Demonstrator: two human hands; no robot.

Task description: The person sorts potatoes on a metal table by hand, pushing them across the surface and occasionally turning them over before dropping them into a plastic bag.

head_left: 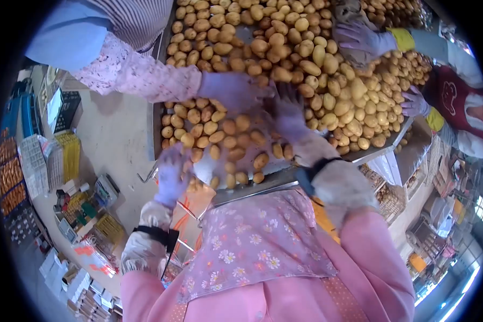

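My left hand (172, 174), in a purple glove, is at the front left edge of a metal sorting table (209, 170), with fingers apart beside a few potatoes (197, 154). Below it hangs a bag with orange stripes (196, 201), with potatoes near its mouth. My right hand (288, 114), also gloved, reaches over the table, its stretched fingers on the edge of the potato heap (354, 99); motion blurs it. Between my hands, loose potatoes (236, 154) lie scattered on the metal, some smeared by motion.
A co-worker's gloved hand (233, 91) comes from the left, close to my right hand. Another person's hands (362, 40) work at the right side of the heap. A dark crate (65, 110) stands on the floor at left; a light crate (389, 201) with potatoes is at lower right.
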